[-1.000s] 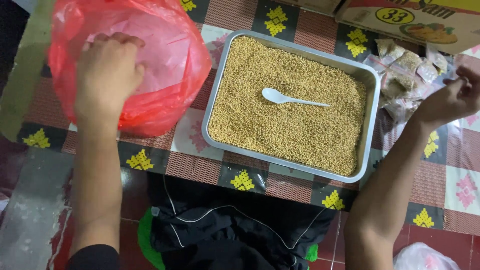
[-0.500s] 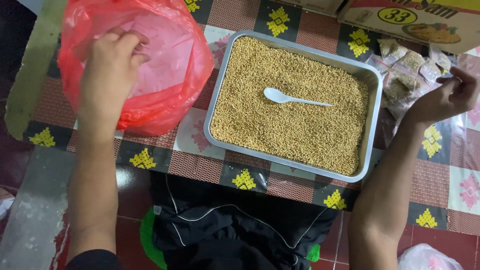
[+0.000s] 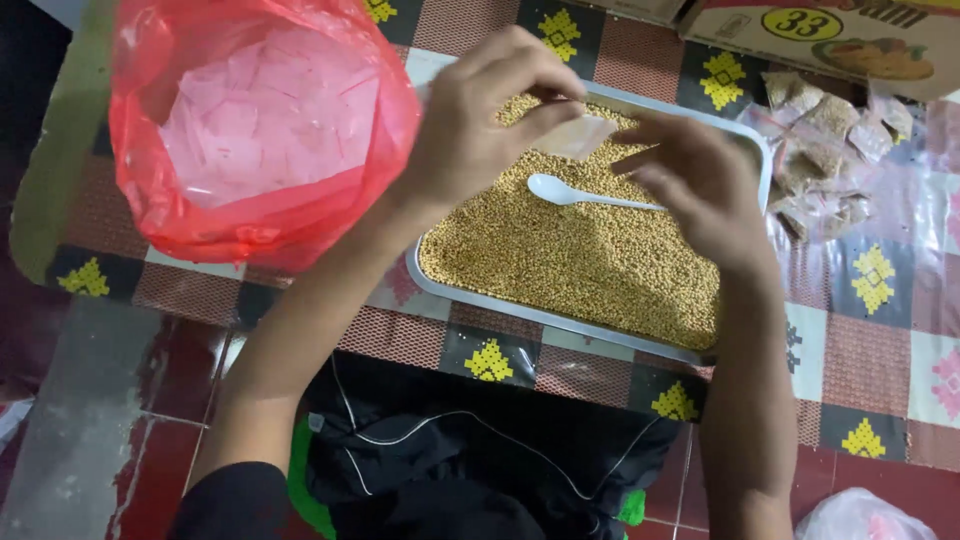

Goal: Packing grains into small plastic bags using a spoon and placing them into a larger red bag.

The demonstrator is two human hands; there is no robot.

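Hands now together over tray (image 3: 470,290) of grain. We note left hand (image 3: 478,125) pinching small clear pouch (image 3: 580,135) by edge; right hand (image 3: 695,185) just beside it, fingers loosely curled, holding nothing we can see. White spoon (image 3: 585,193) lies below pouch on grain. We judge: spread pouch mouth over tray so spills fall back. Half second earlier hands were well apart, left at red bag (image 3: 260,130).

A patterned checked mat (image 3: 880,350) covers the dark red tiled floor (image 3: 170,470).
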